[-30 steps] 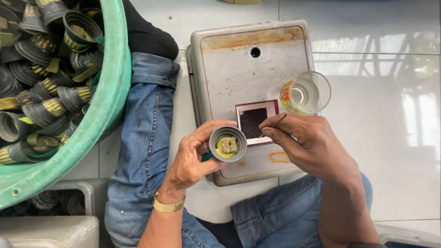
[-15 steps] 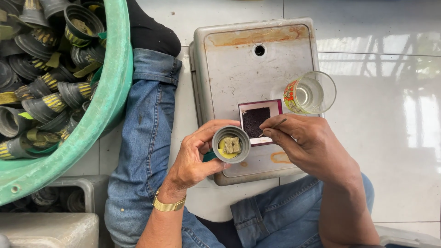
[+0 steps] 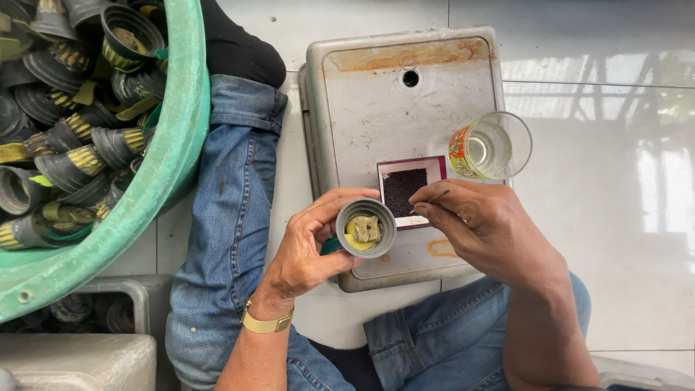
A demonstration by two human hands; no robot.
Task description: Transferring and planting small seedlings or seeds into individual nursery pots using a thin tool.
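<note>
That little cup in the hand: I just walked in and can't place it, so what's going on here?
A seated person in jeans holds a small round cup in the left hand; a greenish lump sits inside it. The right hand pinches a thin stick over a small tray of dark grains, which lies on a worn metal lid beside a glass of clear liquid. A green tub of similar cups stands to the left.

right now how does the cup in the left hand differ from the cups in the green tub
The held cup is gripped alone in the left hand, mouth up, a greenish lump visible inside. The tub cups lie heaped in the green tub, mostly on their sides, many nested or showing no filling. Both are small, dark and round-mouthed.
</note>
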